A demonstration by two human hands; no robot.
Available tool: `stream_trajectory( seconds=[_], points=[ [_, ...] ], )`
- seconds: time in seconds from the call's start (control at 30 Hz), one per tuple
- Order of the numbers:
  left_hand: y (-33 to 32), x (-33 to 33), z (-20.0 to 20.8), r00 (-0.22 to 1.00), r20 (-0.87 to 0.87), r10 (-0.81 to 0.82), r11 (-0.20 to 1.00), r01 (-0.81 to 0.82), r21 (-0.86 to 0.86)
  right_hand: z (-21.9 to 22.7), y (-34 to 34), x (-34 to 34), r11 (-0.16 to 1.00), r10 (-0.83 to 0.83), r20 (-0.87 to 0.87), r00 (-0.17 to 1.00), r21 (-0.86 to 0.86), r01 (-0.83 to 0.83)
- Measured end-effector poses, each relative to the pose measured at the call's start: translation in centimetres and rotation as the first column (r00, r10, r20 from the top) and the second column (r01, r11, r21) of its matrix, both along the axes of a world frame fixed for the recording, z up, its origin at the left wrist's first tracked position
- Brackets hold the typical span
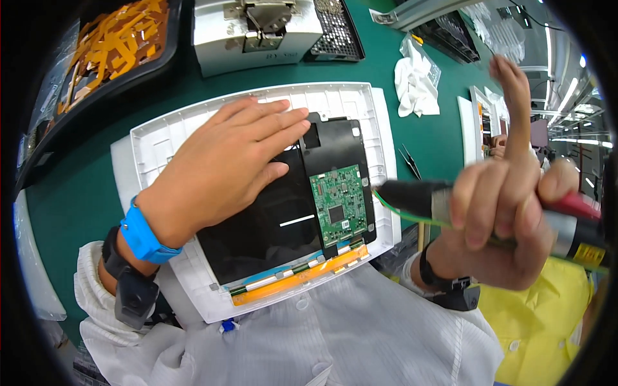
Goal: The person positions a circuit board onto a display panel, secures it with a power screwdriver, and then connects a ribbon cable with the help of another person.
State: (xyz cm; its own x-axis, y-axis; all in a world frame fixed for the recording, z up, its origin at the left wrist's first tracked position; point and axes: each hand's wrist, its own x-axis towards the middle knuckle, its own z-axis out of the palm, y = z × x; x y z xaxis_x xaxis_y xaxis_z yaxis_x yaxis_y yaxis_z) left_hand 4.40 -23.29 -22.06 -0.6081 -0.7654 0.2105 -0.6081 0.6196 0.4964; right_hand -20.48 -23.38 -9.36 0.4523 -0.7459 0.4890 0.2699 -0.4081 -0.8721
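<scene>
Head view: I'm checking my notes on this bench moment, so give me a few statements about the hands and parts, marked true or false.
1. The left hand lies flat on the black panel. True.
2. The right hand is empty. False: it grips a black and red power tool, index finger raised.
3. The green circuit board sits on the right part of the white frame. True.
4. The left wrist wears a yellow band. False: the wristband is blue.
5. Tweezers lie on the green mat right of the frame. True.
</scene>
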Motion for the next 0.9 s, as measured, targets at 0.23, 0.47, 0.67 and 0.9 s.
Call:
stream_trajectory(
  seconds=[0.23,0.47,0.67,0.9],
  points=[
    [0.0,-0.3,0.2,0.999,0.033,0.025,0.998,-0.023,-0.059,-1.0,5.3,-3.4,0.973,-0.225,-0.036,0.974,0.041,0.227],
    [-0.1,-0.6,0.2,0.999,0.047,0.014,0.998,-0.011,-0.062,-2.8,7.1,-4.3,0.968,-0.236,-0.017,0.972,0.085,0.237],
    [0.1,-0.3,0.3,0.994,0.105,0.018,1.000,-0.018,0.002,-3.5,7.5,-4.8,0.967,-0.245,-0.004,0.970,0.070,0.245],
    [0.1,-0.3,0.2,0.995,0.102,0.015,1.000,-0.014,-0.011,-3.8,7.7,-4.7,0.967,-0.243,-0.006,0.970,0.080,0.243]
  ],
)
